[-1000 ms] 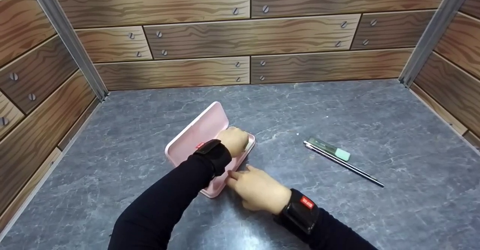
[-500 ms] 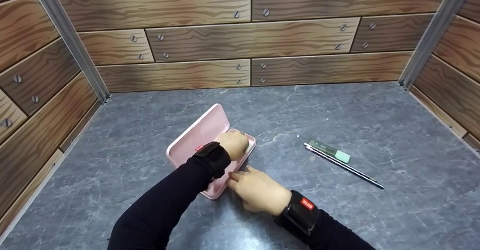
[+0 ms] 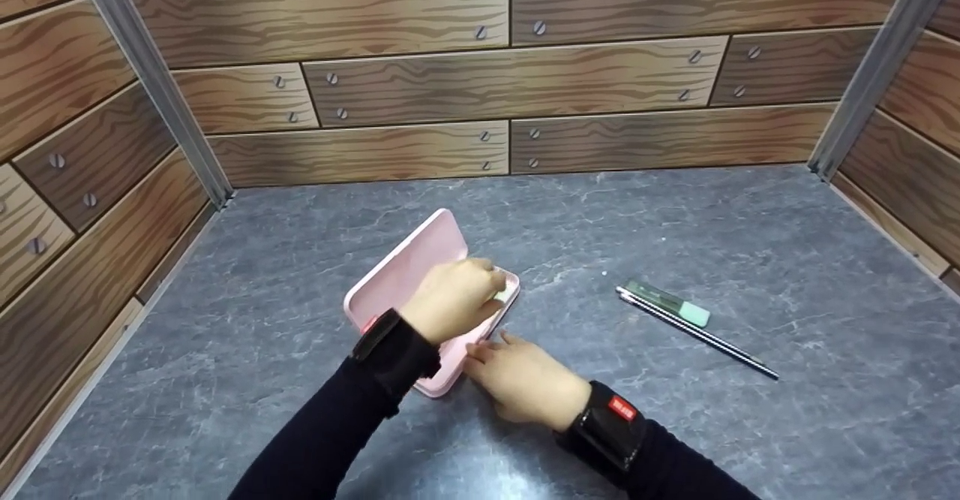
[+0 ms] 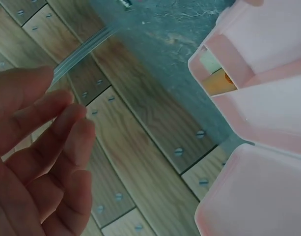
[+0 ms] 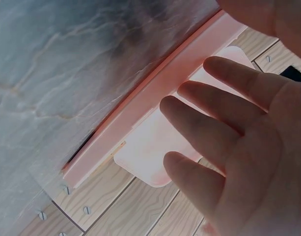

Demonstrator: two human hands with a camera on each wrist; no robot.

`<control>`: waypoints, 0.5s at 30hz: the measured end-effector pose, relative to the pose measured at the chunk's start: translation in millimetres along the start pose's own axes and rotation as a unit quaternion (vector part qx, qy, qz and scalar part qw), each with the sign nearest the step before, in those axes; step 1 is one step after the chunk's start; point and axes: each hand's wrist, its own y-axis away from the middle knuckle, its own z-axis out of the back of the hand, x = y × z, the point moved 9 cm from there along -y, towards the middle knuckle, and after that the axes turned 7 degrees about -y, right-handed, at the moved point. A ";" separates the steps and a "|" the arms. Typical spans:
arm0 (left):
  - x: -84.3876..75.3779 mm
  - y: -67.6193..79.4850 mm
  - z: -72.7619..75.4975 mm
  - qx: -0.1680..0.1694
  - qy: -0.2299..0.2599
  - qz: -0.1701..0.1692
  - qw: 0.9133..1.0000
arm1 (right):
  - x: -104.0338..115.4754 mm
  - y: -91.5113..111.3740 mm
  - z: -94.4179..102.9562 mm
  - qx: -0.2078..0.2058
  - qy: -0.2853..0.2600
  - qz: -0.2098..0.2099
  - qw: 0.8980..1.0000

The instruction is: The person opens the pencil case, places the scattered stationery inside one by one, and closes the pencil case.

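Observation:
A pink pencil case (image 3: 450, 372) lies on the table with its lid (image 3: 401, 271) standing up. My left hand (image 3: 454, 297) is over the case, its fingers loosely bent and nothing between them in the left wrist view. At one end of the case, a small compartment holds a pale green piece (image 4: 209, 61) and an orange piece (image 4: 219, 82), both partly hidden. My right hand (image 3: 529, 380) touches the near long side of the case. Its fingers (image 5: 199, 125) are fairly straight and spread along that side in the right wrist view.
To the right on the grey marbled table (image 3: 562, 222) lie two black-and-white striped pencils (image 3: 697, 331). Against them is a flat highlighter-like piece (image 3: 667, 303), dark green with a mint end. Wood-patterned walls (image 3: 412, 87) enclose the back and both sides.
My left hand has lifted and drawn back a little from the far end of the case, uncovering a pale green piece there. The right hand stays at the case's side.

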 end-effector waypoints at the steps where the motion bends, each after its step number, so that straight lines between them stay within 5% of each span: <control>1: 1.4 4.2 0.7 -0.003 0.001 0.004 1.000 | -0.4 -0.3 -0.2 0.001 -0.002 -0.001 1.000; 9: 23.0 31.6 -3.0 -0.022 0.060 0.056 0.996 | -5.0 -2.6 -6.2 0.038 -0.040 -0.015 0.998; 15: 27.2 37.5 -9.3 -0.013 0.070 0.056 0.996 | -7.1 -2.1 -7.3 0.042 -0.046 -0.010 0.998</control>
